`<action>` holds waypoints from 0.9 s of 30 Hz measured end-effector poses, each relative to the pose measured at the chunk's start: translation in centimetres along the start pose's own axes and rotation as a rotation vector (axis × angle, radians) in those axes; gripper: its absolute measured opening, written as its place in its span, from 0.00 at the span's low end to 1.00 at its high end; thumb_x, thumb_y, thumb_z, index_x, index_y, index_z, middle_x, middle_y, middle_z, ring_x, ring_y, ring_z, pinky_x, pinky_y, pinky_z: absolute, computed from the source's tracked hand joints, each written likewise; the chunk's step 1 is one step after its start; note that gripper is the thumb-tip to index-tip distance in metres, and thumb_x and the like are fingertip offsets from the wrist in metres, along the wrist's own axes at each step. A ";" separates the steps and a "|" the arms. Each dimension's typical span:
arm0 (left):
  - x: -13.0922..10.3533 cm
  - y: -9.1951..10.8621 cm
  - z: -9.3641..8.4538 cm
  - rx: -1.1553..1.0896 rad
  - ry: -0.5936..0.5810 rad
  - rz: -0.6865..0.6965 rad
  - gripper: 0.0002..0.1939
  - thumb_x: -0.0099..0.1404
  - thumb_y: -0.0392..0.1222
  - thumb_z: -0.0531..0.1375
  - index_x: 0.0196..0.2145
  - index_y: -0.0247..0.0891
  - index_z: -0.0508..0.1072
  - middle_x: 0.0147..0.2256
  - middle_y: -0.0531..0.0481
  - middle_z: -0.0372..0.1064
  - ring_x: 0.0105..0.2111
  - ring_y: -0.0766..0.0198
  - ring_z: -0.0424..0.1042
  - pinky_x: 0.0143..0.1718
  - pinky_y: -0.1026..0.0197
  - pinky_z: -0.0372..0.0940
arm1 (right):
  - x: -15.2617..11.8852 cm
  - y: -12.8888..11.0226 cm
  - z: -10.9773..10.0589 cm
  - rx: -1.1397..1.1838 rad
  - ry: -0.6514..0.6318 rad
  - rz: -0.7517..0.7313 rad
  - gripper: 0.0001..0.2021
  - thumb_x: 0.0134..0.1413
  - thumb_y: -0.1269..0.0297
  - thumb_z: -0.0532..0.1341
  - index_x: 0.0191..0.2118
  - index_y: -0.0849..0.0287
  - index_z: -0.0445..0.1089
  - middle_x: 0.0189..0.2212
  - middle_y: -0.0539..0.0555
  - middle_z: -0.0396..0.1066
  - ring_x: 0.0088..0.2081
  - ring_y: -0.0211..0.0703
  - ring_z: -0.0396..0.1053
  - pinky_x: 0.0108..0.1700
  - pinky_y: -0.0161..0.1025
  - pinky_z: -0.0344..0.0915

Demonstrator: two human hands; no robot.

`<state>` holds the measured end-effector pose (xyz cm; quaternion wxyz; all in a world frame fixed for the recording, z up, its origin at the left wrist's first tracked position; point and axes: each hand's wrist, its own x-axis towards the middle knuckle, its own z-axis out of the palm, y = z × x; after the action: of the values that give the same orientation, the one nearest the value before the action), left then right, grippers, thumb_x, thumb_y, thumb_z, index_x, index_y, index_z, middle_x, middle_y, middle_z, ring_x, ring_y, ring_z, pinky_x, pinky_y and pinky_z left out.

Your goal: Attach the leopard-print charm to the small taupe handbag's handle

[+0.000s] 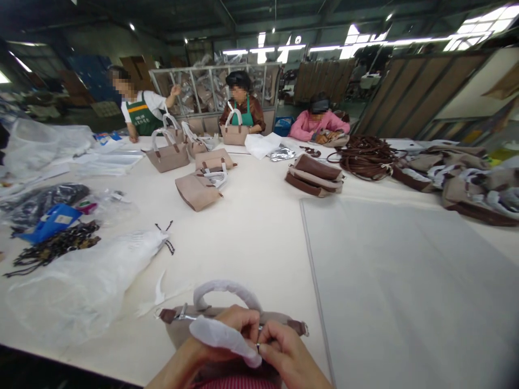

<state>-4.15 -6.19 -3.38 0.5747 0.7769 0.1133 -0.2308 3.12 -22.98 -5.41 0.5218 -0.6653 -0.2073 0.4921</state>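
A taupe handbag [178, 329] with dark brown end tabs stands at the table's near edge, right in front of me. Its far handle [227, 284] arches up in a white wrapping. The near handle [221, 334], wrapped the same way, lies across my left hand [239, 322]. My right hand [281, 346] meets the left over the middle of the bag. Both hands are closed, thumbs and fingers pinched together at a small dark piece between the fingertips. What that piece is, I cannot make out. A zip runs along the bag's top at the left.
Left lie a white translucent bag [81, 286], black cords [60, 246] and a blue packet [52, 222]. A grey sheet [405, 281] covers the right side. More handbags [198, 190], brown straps [367, 156] and three people are across the table.
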 end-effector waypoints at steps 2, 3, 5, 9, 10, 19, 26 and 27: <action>-0.3 0.7 0.4 0.140 0.094 -0.009 0.07 0.51 0.39 0.60 0.24 0.39 0.62 0.23 0.59 0.58 0.25 0.68 0.57 0.24 0.65 0.47 | 0.1 0.3 0.2 -0.035 0.036 -0.038 0.05 0.45 0.62 0.56 0.27 0.57 0.61 0.26 0.49 0.62 0.31 0.42 0.59 0.34 0.39 0.55; -0.5 1.0 0.6 0.215 0.133 -0.006 0.06 0.51 0.38 0.59 0.24 0.40 0.62 0.23 0.58 0.58 0.25 0.67 0.57 0.25 0.64 0.47 | 0.1 0.4 0.3 -0.042 0.050 -0.051 0.05 0.45 0.62 0.56 0.27 0.57 0.61 0.27 0.50 0.63 0.32 0.43 0.60 0.35 0.40 0.56; -0.7 1.2 1.3 0.342 0.171 0.015 0.06 0.50 0.34 0.56 0.25 0.41 0.60 0.24 0.57 0.58 0.27 0.65 0.58 0.27 0.63 0.48 | 0.1 0.7 0.4 -0.044 0.056 -0.073 0.03 0.44 0.65 0.56 0.27 0.57 0.61 0.28 0.51 0.63 0.34 0.45 0.61 0.37 0.41 0.57; -0.8 -0.1 3.0 0.507 0.230 0.078 0.10 0.48 0.30 0.53 0.27 0.42 0.57 0.27 0.54 0.63 0.28 0.62 0.62 0.28 0.60 0.50 | -0.1 1.0 0.5 -0.052 0.038 -0.099 0.01 0.44 0.67 0.56 0.27 0.57 0.63 0.27 0.50 0.64 0.33 0.43 0.63 0.37 0.39 0.58; -0.9 -0.5 3.5 0.536 0.275 0.084 0.11 0.49 0.29 0.52 0.28 0.42 0.56 0.28 0.53 0.65 0.28 0.61 0.63 0.29 0.60 0.51 | -0.1 0.9 0.4 -0.058 0.037 -0.104 0.03 0.47 0.65 0.56 0.27 0.58 0.64 0.27 0.50 0.65 0.33 0.43 0.63 0.37 0.39 0.58; -1.1 -2.1 5.5 0.621 0.492 0.195 0.08 0.56 0.30 0.50 0.31 0.42 0.62 0.30 0.48 0.70 0.30 0.58 0.70 0.30 0.59 0.59 | 1.1 -0.4 -0.7 -0.026 0.008 -0.065 0.07 0.45 0.67 0.55 0.26 0.61 0.70 0.24 0.49 0.68 0.30 0.40 0.64 0.34 0.36 0.59; -0.8 -2.0 5.0 0.668 0.439 0.257 0.07 0.59 0.32 0.50 0.30 0.41 0.65 0.29 0.45 0.71 0.30 0.55 0.70 0.31 0.56 0.59 | 2.2 -1.3 -2.3 -0.293 -0.121 0.001 0.10 0.39 0.74 0.57 0.23 0.60 0.76 0.16 0.43 0.59 0.22 0.33 0.55 0.25 0.32 0.51; -0.8 -2.0 4.9 0.638 0.423 0.223 0.06 0.59 0.33 0.50 0.29 0.41 0.65 0.29 0.45 0.71 0.30 0.56 0.69 0.31 0.56 0.59 | 2.2 -1.5 -2.5 -0.299 -0.151 -0.026 0.11 0.38 0.74 0.57 0.23 0.59 0.77 0.17 0.44 0.61 0.23 0.33 0.57 0.26 0.32 0.53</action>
<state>-6.86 -10.15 -5.76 0.2899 0.9544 0.0665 -0.0255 6.56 -21.95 -5.11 0.4060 -0.6940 -0.3253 0.4976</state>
